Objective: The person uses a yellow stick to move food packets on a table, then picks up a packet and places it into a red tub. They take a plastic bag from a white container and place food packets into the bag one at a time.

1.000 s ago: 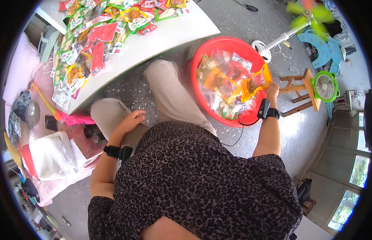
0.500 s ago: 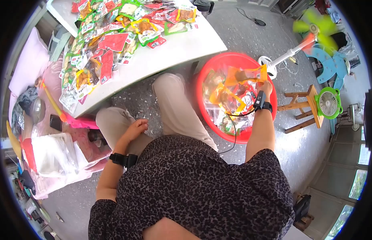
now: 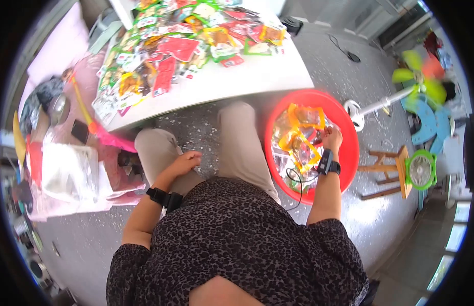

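- White table [image 3: 267,77] bears many colourful packets [image 3: 178,48].
- Red basin [image 3: 352,149] on speckled floor [image 3: 196,131] holds yellow-edged packets [image 3: 309,118].
- Right hand [image 3: 332,138] is in the basin, grip unclear; left hand [image 3: 188,162] lies apart, loosely curled, empty, above the thigh.
- Wooden stool [image 3: 402,167] and fan [image 3: 419,77] stand beyond.

Head camera view
It looks forward and down, close above the leopard-print shirt [image 3: 237,239] and farther from the white table [image 3: 252,79].
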{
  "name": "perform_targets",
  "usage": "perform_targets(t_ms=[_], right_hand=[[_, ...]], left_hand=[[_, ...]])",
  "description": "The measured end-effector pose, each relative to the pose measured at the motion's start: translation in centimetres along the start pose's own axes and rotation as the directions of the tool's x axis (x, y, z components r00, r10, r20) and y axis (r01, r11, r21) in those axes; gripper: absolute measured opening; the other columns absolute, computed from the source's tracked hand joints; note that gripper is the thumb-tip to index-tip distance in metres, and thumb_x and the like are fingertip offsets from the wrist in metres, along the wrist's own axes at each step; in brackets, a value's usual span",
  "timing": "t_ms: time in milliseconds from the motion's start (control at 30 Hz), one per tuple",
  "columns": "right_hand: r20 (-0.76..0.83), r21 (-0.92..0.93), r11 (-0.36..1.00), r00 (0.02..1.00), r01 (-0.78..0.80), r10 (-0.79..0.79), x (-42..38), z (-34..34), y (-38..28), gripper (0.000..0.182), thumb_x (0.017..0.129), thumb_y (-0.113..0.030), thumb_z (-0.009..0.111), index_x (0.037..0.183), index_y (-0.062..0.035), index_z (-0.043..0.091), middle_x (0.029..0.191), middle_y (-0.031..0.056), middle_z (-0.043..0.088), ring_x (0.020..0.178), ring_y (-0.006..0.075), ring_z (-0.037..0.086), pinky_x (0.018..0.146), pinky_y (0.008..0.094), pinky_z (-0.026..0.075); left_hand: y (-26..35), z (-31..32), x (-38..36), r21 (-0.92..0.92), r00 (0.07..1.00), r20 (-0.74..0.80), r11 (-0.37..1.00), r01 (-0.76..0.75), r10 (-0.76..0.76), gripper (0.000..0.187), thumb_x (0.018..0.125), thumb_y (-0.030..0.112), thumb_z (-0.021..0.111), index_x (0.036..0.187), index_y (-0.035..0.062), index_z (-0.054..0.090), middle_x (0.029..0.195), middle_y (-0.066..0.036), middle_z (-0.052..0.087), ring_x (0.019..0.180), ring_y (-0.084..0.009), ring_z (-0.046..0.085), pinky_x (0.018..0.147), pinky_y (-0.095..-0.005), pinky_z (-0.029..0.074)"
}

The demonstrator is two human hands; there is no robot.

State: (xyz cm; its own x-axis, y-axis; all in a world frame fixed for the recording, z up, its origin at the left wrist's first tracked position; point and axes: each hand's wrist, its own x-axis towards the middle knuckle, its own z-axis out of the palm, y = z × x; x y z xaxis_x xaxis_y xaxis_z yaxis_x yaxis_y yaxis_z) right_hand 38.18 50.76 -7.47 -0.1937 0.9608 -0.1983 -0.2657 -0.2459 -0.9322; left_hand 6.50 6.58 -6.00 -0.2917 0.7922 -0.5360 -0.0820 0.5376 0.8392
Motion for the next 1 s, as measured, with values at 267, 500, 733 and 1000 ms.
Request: perform_targets(t_ms=[267,500,733,1000], right_hand=[[0.435,0.056,0.984,0.891,-0.169,0.128,-11.2,17.9,-5.3,0.008,0.081,-0.007,0.042,0.085,-0.0076,0.048,0.076,0.0053,0.056,0.071,0.0153,0.054,0.061,0.0268,0.044],[0.615,-0.354,0.919,0.697,-0.173,0.368,-17.3,24.5,-0.6,0.010,0.081,-0.008,0.043,0.090,-0.0075,0.047,0.079,0.0038,0.055,0.075,0.0151,0.055,0.062,0.0268,0.044],[0.659,-0.478,0.877,0.684,0.058,0.314,-18.2,25.1,5.1,0.014,0.079,-0.008,0.046,0.092,-0.0040,0.048,0.081,0.0040,0.054,0.075,0.0119,0.053,0.061,0.0228,0.044],[0.639,-0.392,0.909,0.670,-0.139,0.378,-16.9,24.4,5.2,0.008,0.080,-0.006,0.044,0.088,-0.0059,0.047,0.078,0.0042,0.054,0.073,0.0145,0.055,0.058,0.0252,0.046]], left_hand=[[-0.5,-0.3,-0.6,-0.035,0.998,-0.046,0.998,-0.051,0.049,0.039,0.077,0.024,0.051,0.110,0.0030,0.045,0.091,-0.005,0.053,0.078,-0.0111,0.049,0.067,-0.0244,0.041],[-2.5,-0.9,-1.4,-0.203,0.989,-0.071,0.969,-0.140,0.128,0.035,0.078,0.018,0.051,0.108,0.0007,0.044,0.089,-0.002,0.050,0.077,-0.0088,0.046,0.067,-0.0231,0.040],[0.9,-3.6,-7.6,-0.328,0.937,-0.294,0.901,-0.284,0.188,0.032,0.080,0.017,0.050,0.107,0.0014,0.044,0.090,-0.003,0.051,0.082,-0.0101,0.048,0.073,-0.0238,0.040],[0.4,-8.7,-13.6,-0.373,0.774,-0.621,0.823,-0.429,0.122,0.023,0.080,0.014,0.048,0.100,0.0030,0.046,0.086,-0.002,0.050,0.079,-0.0103,0.049,0.073,-0.0237,0.041]])
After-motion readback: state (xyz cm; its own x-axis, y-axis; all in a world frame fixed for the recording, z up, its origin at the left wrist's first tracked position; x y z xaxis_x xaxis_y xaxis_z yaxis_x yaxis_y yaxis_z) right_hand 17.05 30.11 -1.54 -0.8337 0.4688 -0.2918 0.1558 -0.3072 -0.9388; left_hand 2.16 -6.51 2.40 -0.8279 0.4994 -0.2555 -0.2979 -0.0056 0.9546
